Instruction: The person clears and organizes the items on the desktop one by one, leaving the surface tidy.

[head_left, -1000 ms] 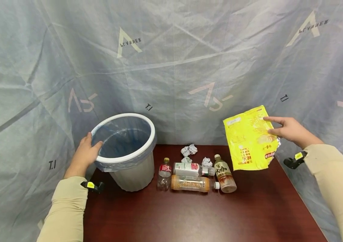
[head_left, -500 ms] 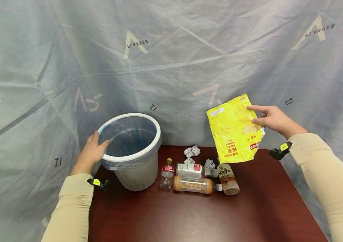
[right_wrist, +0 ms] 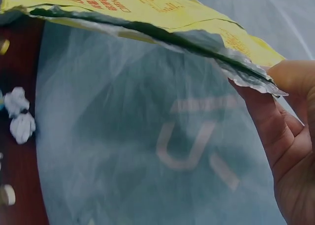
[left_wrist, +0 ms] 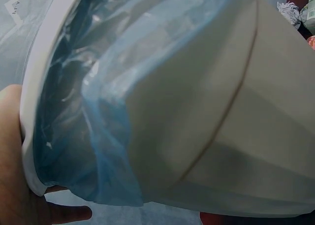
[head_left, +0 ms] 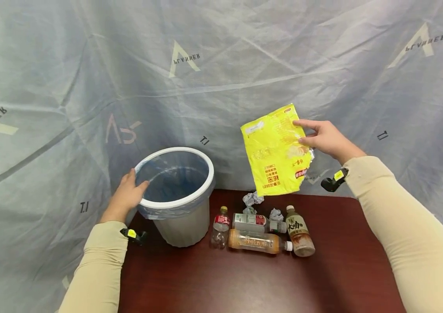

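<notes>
A wrinkled grey-blue backdrop [head_left: 221, 87] with printed lettering hangs behind a dark reddish-brown counter [head_left: 190, 278]. At the left, a hand coming out of a cream left sleeve [head_left: 96, 269] grasps the white rim of a bin: this left hand [head_left: 127, 193] has its thumb over the edge. The bin [head_left: 182, 226] stands upright, pale-walled, with a translucent blue liner [left_wrist: 103, 121] folded down outside. Just beside it is a red-labelled bottle [head_left: 220, 230] with a yellow cap. Next, a clear bottle [head_left: 250, 221] with a white-and-red label lies on its side, and nearer the viewer an orange-tinted bottle [head_left: 254, 241] lies alongside it, white cap to the right. Crumpled paper [head_left: 276, 214] sits behind them. Above, clear of the counter, hangs a yellow chip bag [head_left: 272, 156], its torn edge showing silver. Below it and to the right is a cream-labelled bottle [head_left: 300, 232]. The right hand [head_left: 328, 141] pinches the bag's right side between thumb and fingers, a cream right sleeve [head_left: 417, 230] behind it.
</notes>
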`<state>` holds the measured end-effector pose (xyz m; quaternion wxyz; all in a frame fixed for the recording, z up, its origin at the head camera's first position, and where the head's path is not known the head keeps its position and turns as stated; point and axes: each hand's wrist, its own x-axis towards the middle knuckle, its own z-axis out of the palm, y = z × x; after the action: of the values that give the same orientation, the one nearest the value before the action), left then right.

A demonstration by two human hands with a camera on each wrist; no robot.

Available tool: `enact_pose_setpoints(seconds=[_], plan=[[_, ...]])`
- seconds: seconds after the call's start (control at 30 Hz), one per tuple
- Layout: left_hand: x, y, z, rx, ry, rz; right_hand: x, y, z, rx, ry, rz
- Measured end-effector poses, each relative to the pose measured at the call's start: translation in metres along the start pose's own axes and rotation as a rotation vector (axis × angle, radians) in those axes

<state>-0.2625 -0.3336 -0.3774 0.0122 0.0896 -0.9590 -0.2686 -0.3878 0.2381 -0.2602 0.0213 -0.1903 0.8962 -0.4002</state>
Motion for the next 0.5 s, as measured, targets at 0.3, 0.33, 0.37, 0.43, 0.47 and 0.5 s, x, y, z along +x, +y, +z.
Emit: enact_pose_setpoints(seconds=[0.3,0.33,0.37,0.43,0.47,0.5], plan=[[0.0,-0.002,0.001,0.011,0.001,-0.014,0.03,-0.03,0.03,0.152,0.03,-0.037],[0.0,-0.002,0.001,0.01,-0.001,-0.017,0.034,-0.034,0.034,0.16,0.031,-0.045],[0.0,-0.003,0.001,0.008,-0.003,-0.021,0.037,-0.037,0.037,0.163,0.037,-0.055],[-0.001,-0.003,0.001,0.006,-0.006,-0.026,0.044,-0.042,0.044,0.163,0.045,-0.071],[-0.001,-0.003,0.0,0.009,-0.008,-0.029,0.048,-0.045,0.048,0.167,0.048,-0.081],[-0.001,-0.003,0.0,0.011,-0.007,-0.03,0.051,-0.047,0.053,0.162,0.054,-0.096]])
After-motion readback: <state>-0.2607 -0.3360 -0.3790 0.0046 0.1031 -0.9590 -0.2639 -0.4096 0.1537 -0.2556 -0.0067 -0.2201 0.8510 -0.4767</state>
